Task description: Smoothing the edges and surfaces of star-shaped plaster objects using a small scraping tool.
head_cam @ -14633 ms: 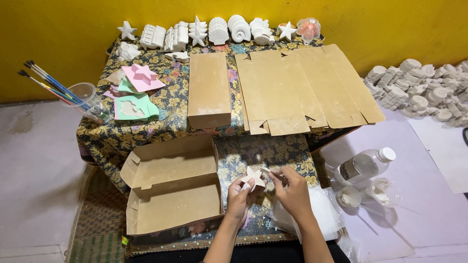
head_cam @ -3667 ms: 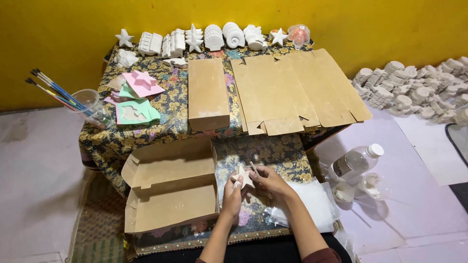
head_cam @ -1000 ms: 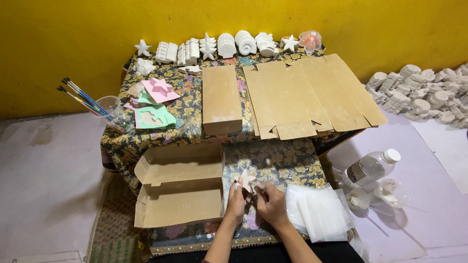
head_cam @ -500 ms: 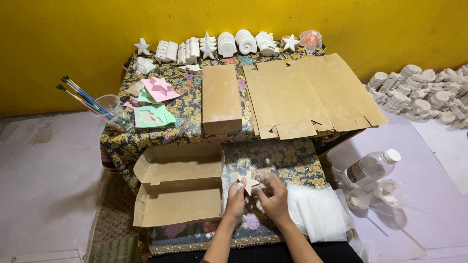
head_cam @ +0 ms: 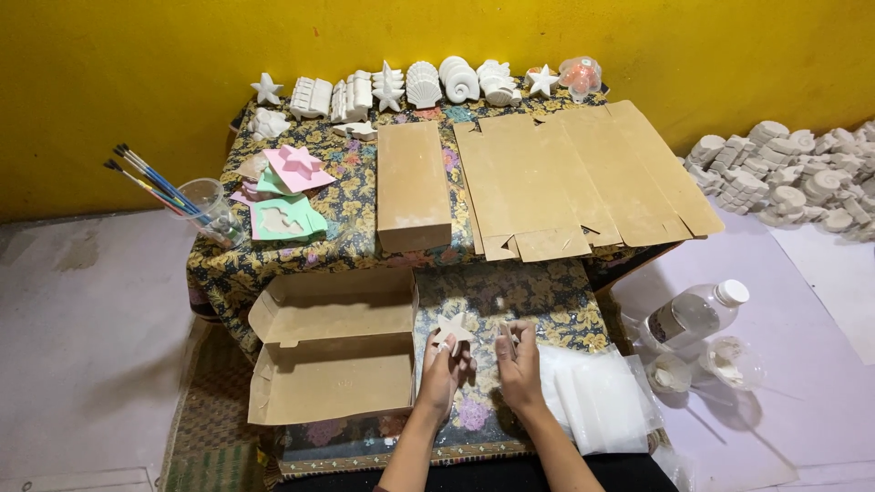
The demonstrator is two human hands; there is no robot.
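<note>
Left hand (head_cam: 444, 369): holds up a small white star shape (head_cam: 453, 328) by its bottom.
Right hand (head_cam: 518, 364): just beside the star, fingers curled around something too small to tell.
Open box (head_cam: 333, 355): brown cardboard, to the left of the hands.
Closed box (head_cam: 412, 185): brown, up on the flowery cloth (head_cam: 529, 292).
Flat cardboard (head_cam: 583, 178): big folded-out sheet beside the closed box.
White figures (head_cam: 424, 85): stars and shells in a row by the yellow wall (head_cam: 137, 55).
Cup of brushes (head_cam: 205, 208): at the left edge of the cloth.
Bottle (head_cam: 697, 312): clear, lying on its side at the right.
</note>
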